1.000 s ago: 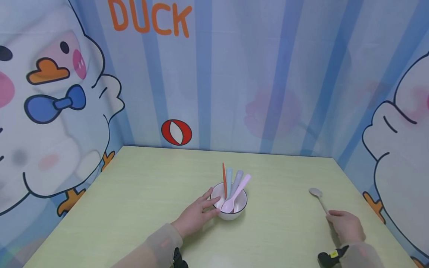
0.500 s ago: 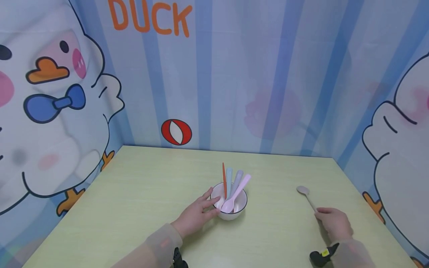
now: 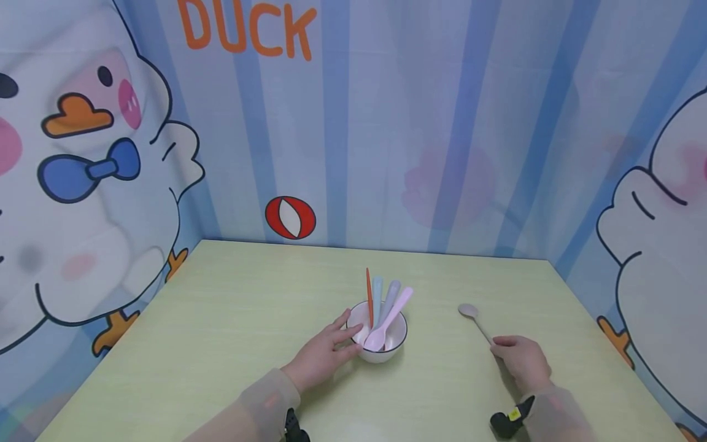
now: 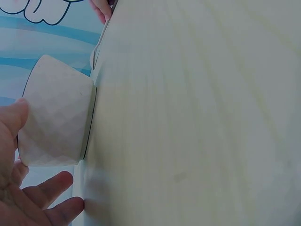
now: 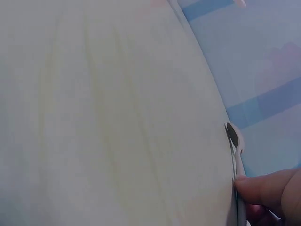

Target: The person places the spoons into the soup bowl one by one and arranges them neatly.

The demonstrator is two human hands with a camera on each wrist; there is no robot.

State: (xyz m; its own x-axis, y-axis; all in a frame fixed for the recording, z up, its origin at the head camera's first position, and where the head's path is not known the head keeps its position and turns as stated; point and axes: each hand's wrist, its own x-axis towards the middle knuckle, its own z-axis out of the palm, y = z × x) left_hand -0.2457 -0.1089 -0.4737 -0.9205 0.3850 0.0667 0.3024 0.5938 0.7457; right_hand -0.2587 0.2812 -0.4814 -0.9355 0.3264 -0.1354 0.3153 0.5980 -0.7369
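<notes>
My left hand (image 3: 323, 355) holds the near left side of a white dark-rimmed bowl (image 3: 386, 355), thumb against its outer wall and a finger over the rim. In the left wrist view the bowl (image 4: 59, 113) shows a faceted wall, and the lower fingers spread beside it. Inside stand a pink spoon (image 3: 394, 316), a lilac handle (image 3: 391, 298), a pale blue handle (image 3: 377, 294) and a thin orange stick (image 3: 369, 294). To the right, my right hand (image 3: 521, 362) pinches a grey spoon (image 3: 479, 322) by its handle, the spoon's head pointing away and left, low over the table.
The pale yellow table (image 3: 248, 307) ends at a blue striped curtain (image 3: 375, 123) at the back. Duck-printed cloth hangs along both sides. A dark wrist device (image 3: 510, 420) sits by the right sleeve.
My right hand has moved steadily left with the grey spoon, closer to the bowl. The left hand and the bowl have stayed in place.
</notes>
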